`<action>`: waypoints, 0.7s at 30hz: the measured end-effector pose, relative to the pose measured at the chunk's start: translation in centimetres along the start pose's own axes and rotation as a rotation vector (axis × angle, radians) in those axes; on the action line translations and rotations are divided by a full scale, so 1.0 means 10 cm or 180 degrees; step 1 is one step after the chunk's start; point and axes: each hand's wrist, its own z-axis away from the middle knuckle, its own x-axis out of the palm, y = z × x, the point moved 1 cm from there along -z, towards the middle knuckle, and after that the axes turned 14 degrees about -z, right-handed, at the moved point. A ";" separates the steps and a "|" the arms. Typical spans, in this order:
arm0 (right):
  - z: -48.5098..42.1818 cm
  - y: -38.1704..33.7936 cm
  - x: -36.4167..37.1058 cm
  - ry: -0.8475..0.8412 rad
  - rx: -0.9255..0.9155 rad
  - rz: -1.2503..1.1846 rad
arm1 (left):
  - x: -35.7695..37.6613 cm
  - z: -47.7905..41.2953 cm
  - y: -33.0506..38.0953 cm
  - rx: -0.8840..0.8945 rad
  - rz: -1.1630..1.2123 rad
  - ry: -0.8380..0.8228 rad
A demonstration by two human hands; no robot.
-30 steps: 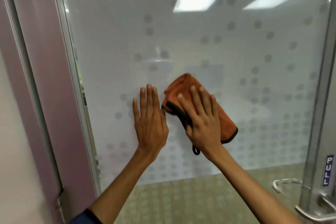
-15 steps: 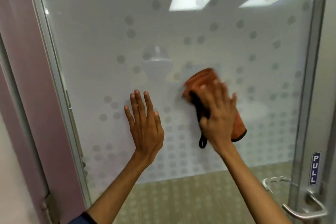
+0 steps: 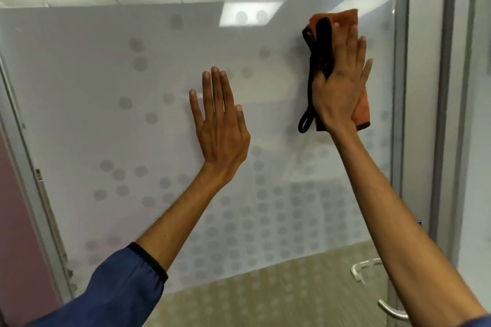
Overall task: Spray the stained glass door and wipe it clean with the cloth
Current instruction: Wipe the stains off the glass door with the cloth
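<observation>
Glass door (image 3: 87, 119) stands right in front of you, so press the orange cloth (image 3: 343, 18) firmly near its top right edge with your right hand (image 3: 337, 82), fingers straight and flat, lean your flat, open-fingered left hand (image 3: 220, 127) on the middle, and wipe slowly across the frosted, grey-dotted glass, where no stain shows clearly.

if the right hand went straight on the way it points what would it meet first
Likely nothing solid: the right hand, flat on the folded orange cloth, points up the frosted glass door; only glass shows above.

Orange cloth (image 3: 342, 18) with black trim; grey-dotted frosted glass door (image 3: 132, 114); navy sleeve (image 3: 119, 281).
</observation>
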 end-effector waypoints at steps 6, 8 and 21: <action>0.71 -0.07 0.03 0.0140 0.0071 0.0032 | 0.00 0.04 0.02 0.0106 -0.0048 -0.0023; 1.00 -0.16 0.04 -0.0143 -0.0217 -0.0146 | 0.01 0.06 0.04 0.0119 -0.0007 -0.0045; -0.15 0.11 -0.04 0.0396 0.0756 -0.0309 | 0.05 0.41 0.00 0.0197 0.0090 -0.0233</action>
